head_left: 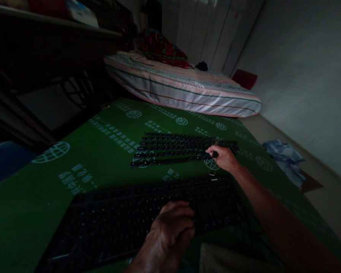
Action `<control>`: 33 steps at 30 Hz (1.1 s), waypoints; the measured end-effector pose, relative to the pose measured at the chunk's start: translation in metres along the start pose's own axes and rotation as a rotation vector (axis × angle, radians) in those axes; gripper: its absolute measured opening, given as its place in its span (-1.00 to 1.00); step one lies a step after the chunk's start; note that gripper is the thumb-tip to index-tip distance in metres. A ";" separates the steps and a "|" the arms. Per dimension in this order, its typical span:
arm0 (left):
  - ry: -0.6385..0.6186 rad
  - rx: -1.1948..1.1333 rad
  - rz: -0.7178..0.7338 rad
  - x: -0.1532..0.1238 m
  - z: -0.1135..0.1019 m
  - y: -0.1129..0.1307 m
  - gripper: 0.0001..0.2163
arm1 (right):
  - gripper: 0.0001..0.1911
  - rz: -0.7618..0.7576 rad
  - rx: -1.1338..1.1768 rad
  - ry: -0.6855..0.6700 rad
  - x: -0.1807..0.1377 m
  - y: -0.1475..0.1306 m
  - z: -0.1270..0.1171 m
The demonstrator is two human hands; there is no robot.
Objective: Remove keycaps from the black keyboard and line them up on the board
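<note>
A black keyboard [110,222] lies on a green printed mat in front of me. My left hand [173,223] rests on it right of the middle, fingers together and bent, pressing against it; the palm side is hidden. Beyond the keyboard, my right hand [223,155] is closed around a small dark tool with a wire loop [212,173] at its lower end, which looks like a keycap puller. That hand is over the right part of several rows of black keycaps [165,148] laid out on the mat. The dim light hides fine detail.
The green mat [102,167] covers the surface around the keyboard. Behind it is a mattress [182,91] with striped cover and a red cloth [161,49]. Crumpled light-blue fabric [284,151] lies at the right, near the wall. A dark wheel [78,89] stands at the left.
</note>
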State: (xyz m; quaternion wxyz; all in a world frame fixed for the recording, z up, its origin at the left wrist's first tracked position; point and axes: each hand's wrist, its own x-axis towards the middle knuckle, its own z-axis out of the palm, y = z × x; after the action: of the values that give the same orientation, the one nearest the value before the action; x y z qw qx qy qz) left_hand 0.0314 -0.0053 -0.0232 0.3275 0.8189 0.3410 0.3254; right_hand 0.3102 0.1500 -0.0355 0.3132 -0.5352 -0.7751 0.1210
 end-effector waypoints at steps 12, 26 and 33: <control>-0.003 -0.017 -0.001 0.001 -0.002 0.002 -0.84 | -0.75 0.009 -0.029 0.011 0.002 0.002 0.007; 0.006 -0.020 0.008 0.001 -0.001 0.002 -0.84 | -0.74 0.021 -0.016 0.046 0.001 0.001 0.009; 0.001 -0.014 -0.005 0.001 0.000 0.001 -0.83 | -0.76 0.028 -0.003 0.050 0.002 0.003 0.010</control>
State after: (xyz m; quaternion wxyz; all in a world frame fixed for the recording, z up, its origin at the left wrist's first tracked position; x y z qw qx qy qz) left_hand 0.0323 -0.0053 -0.0220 0.3339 0.8155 0.3409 0.3275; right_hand 0.3059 0.1542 -0.0435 0.3298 -0.5492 -0.7598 0.1108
